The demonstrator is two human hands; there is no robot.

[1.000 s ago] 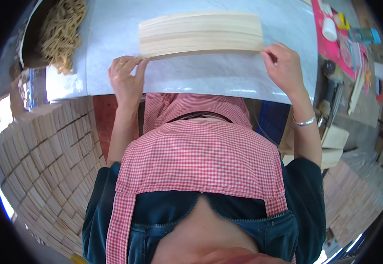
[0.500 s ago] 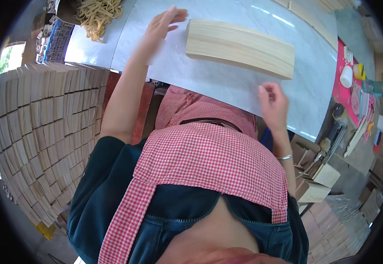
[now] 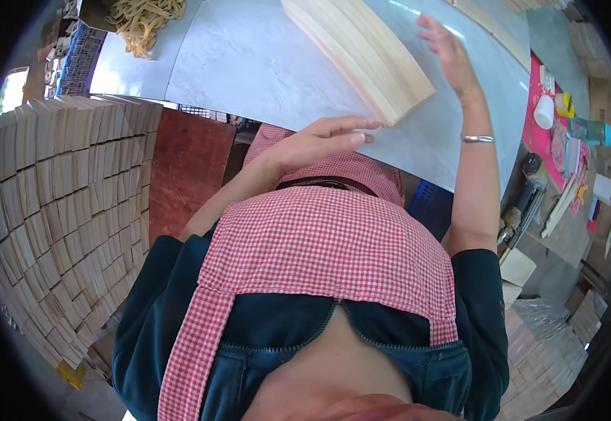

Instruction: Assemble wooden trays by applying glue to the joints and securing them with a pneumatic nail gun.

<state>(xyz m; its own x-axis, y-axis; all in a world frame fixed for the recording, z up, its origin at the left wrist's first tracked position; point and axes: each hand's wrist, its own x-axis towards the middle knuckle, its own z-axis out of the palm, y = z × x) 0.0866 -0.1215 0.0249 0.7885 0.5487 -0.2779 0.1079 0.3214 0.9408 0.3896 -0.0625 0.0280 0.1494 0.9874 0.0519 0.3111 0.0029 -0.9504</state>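
Note:
A long block-shaped stack of pale wood strips (image 3: 361, 56) lies slanted on the white marbled table (image 3: 242, 63), one end toward me and the other at the far left. My left hand (image 3: 323, 144) is at the table's near edge, its fingers stretched toward the stack's near end. Its fingertips come right up to that corner; whether they touch I cannot tell. Past the stack's right side, my right hand (image 3: 453, 59) is raised with fingers apart, holding nothing. A silver bangle circles the right wrist.
Tan rubber bands (image 3: 141, 28) lie in a heap at the table's far left. Stacked wood pieces (image 3: 67, 189) form a wall at my left, beside a reddish-brown board (image 3: 186, 168). On the right, a side bench holds a white bottle (image 3: 544, 112) and a teal bottle (image 3: 593, 131).
The wood stack has turned from lying crosswise to slanting toward me. My left hand has drawn back to its near end, while my right hand has moved forward along its right side.

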